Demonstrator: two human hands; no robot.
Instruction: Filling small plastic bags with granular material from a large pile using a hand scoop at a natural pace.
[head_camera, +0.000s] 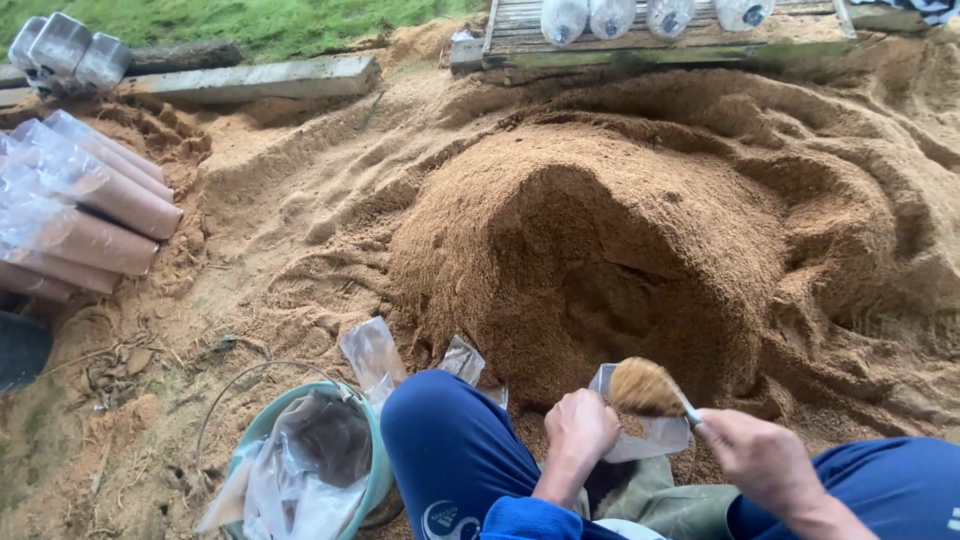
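Sawdust heaped on a scoop (645, 388) sits at about five o'clock in the view, tipped over the mouth of a small clear plastic bag (650, 435). The right hand (765, 460) is closed around the scoop's handle, with the loaded bowl pointing toward ten o'clock from the fist. The left hand (580, 428) is curled shut on the bag's rim, pinching it open beside the knee in blue trousers (450, 450).

The big sawdust mound (600, 260) rises at twelve o'clock from the hands, its near face dug out. The material looks loose, light and crumbly, so it will likely spill unless carried level; the bag is thin, limp and probably slippery, best gripped at the rim.

At seven o'clock stands a teal bucket (375, 470) stuffed with empty bags. Filled bags (90, 200) lie stacked at nine o'clock, and more stand on a wooden pallet (680, 45) at one o'clock, though how full those are is hard to tell.
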